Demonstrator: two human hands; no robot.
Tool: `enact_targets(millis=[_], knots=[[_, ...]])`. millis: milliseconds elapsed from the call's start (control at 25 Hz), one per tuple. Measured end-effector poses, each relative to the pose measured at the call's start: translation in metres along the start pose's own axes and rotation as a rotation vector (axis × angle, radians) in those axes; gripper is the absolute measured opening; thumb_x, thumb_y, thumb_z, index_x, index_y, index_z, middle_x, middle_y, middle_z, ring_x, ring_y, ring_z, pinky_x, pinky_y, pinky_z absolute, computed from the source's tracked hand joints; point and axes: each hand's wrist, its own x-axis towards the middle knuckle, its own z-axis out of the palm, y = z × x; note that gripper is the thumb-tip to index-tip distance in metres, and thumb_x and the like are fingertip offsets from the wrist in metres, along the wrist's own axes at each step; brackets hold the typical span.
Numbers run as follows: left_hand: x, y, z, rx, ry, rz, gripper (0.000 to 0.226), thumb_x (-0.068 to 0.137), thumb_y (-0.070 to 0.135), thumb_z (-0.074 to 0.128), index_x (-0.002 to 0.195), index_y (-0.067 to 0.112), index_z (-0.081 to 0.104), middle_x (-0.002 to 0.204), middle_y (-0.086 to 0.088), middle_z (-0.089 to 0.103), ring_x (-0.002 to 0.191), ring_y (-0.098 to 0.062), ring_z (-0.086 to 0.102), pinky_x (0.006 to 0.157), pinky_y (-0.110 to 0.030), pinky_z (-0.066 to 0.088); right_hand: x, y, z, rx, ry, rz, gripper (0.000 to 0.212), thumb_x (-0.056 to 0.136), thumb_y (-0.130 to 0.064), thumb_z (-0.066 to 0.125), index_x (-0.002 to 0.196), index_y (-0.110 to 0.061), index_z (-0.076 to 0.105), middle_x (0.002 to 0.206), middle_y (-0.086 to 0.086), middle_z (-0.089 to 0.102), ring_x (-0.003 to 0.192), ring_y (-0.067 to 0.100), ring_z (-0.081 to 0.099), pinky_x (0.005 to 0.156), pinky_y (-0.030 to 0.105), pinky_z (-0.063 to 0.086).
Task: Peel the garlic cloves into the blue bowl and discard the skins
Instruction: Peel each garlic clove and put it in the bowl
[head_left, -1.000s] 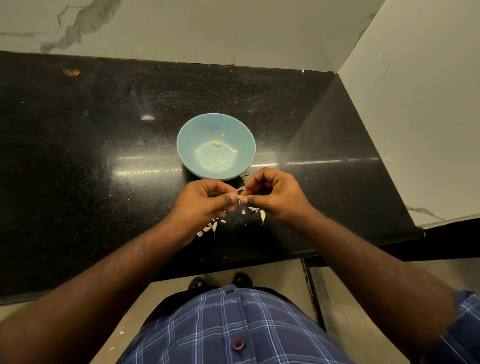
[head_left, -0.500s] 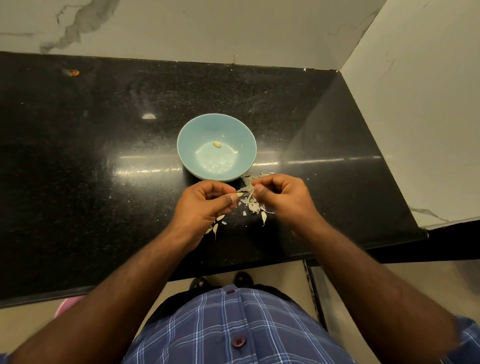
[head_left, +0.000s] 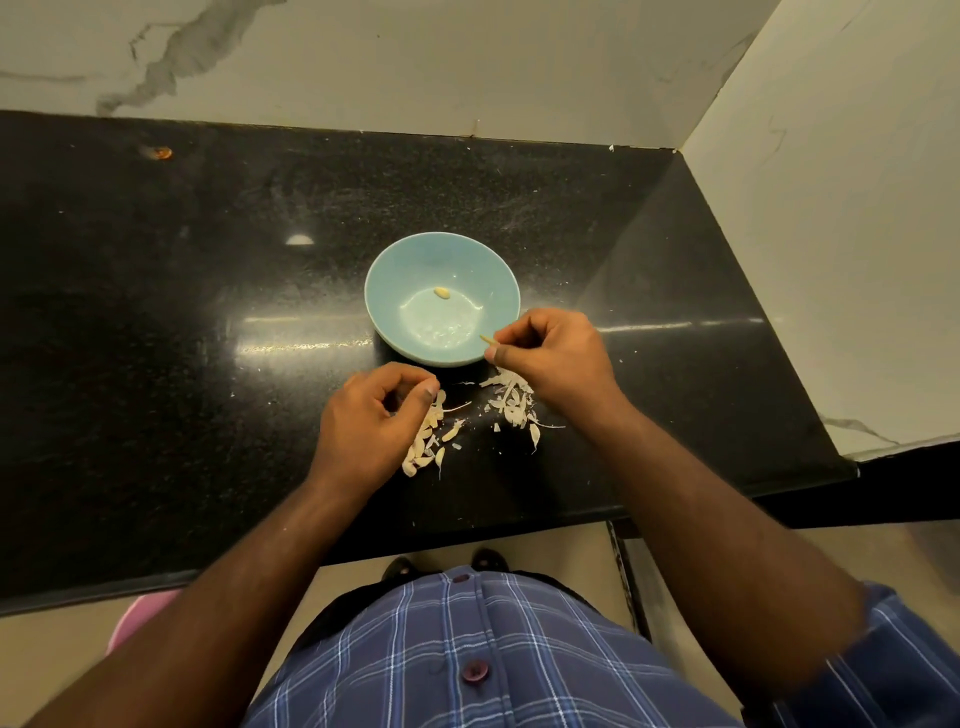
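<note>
Hands now apart: right hand (head_left: 556, 358) has carried a pinched pale sliver to the blue bowl's (head_left: 387, 301) near-right rim, one peeled clove (head_left: 442, 293) inside; left hand (head_left: 371, 415), fingers curled, contents unclear, beside the skins (head_left: 431, 436).

One blue bowl (head_left: 395, 291) stands on the desk (head_left: 156, 338), with one peeled garlic clove (head_left: 442, 293) inside it. Two loose heaps of garlic skins lie in front: a left heap (head_left: 426, 441) and a right heap (head_left: 511, 402). Two hands work there, the left hand (head_left: 371, 421) and the right hand (head_left: 558, 353).
</note>
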Motion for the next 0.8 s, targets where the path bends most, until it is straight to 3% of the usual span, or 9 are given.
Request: enact_targets(millis=[120, 200, 280, 440, 600, 680, 800], knots=[[-0.004, -0.013, 0.004, 0.043, 0.062, 0.051, 0.013, 0.096, 0.026, 0.068, 0.103, 0.036, 0.067, 0.099, 0.027, 0.061, 0.099, -0.008, 0.057, 0.083, -0.031, 0.051, 0.013, -0.010, 0.012, -0.126, 0.004, -0.044, 0.013, 0.089, -0.022, 0.076, 0.102, -0.019, 0.079, 0.091, -0.010, 0.074, 0.085, 0.004, 0.068, 0.078, 0.026, 0.058], [-0.007, -0.020, 0.009, 0.001, 0.087, 0.050, 0.015, 0.096, 0.023, 0.068, 0.106, 0.035, 0.067, 0.102, 0.027, 0.061, 0.101, -0.009, 0.059, 0.086, -0.035, 0.053, 0.016, -0.010, 0.016, -0.148, 0.013, -0.065, 0.020, 0.092, -0.020, 0.072, 0.111, -0.017, 0.078, 0.101, -0.007, 0.076, 0.092, 0.006, 0.068, 0.087, 0.029, 0.059], [-0.009, -0.025, 0.011, -0.036, 0.110, 0.015, 0.017, 0.097, 0.021, 0.067, 0.107, 0.034, 0.067, 0.103, 0.022, 0.063, 0.097, -0.004, 0.060, 0.085, -0.034, 0.055, 0.011, -0.002, 0.016, -0.073, 0.045, -0.066, 0.021, 0.093, -0.018, 0.070, 0.113, -0.018, 0.077, 0.102, -0.005, 0.077, 0.089, 0.008, 0.071, 0.083, 0.031, 0.060], [-0.007, -0.029, 0.010, -0.101, 0.145, -0.055, 0.017, 0.100, 0.021, 0.061, 0.109, 0.035, 0.066, 0.101, 0.010, 0.069, 0.095, -0.007, 0.065, 0.083, -0.036, 0.058, -0.020, 0.025, 0.007, 0.275, 0.013, 0.165, 0.009, 0.099, -0.013, 0.062, 0.099, -0.013, 0.071, 0.082, 0.007, 0.074, 0.066, 0.015, 0.066, 0.060, 0.027, 0.056], [-0.007, -0.028, 0.013, -0.108, 0.151, -0.070, 0.017, 0.101, 0.021, 0.059, 0.110, 0.034, 0.066, 0.103, 0.013, 0.070, 0.097, -0.008, 0.067, 0.086, -0.039, 0.059, -0.050, 0.045, 0.020, 0.403, -0.174, 0.367, 0.015, 0.096, 0.000, 0.062, 0.106, -0.010, 0.068, 0.099, 0.014, 0.075, 0.080, 0.020, 0.072, 0.075, 0.031, 0.062], [-0.008, -0.027, 0.014, -0.118, 0.159, -0.082, 0.018, 0.101, 0.020, 0.059, 0.110, 0.034, 0.066, 0.104, 0.015, 0.069, 0.098, -0.007, 0.067, 0.088, -0.038, 0.059, -0.049, 0.051, 0.024, 0.403, -0.160, 0.341, 0.018, 0.094, 0.001, 0.064, 0.105, -0.013, 0.069, 0.102, 0.011, 0.075, 0.088, 0.021, 0.074, 0.083, 0.035, 0.062], [-0.010, -0.024, 0.014, -0.164, 0.189, -0.110, 0.019, 0.101, 0.016, 0.058, 0.110, 0.031, 0.067, 0.103, 0.014, 0.070, 0.097, -0.005, 0.067, 0.090, -0.036, 0.058, -0.040, 0.052, 0.021, 0.177, -0.089, 0.128, 0.020, 0.092, -0.007, 0.070, 0.105, -0.022, 0.075, 0.101, -0.004, 0.075, 0.093, 0.014, 0.072, 0.087, 0.035, 0.061]])
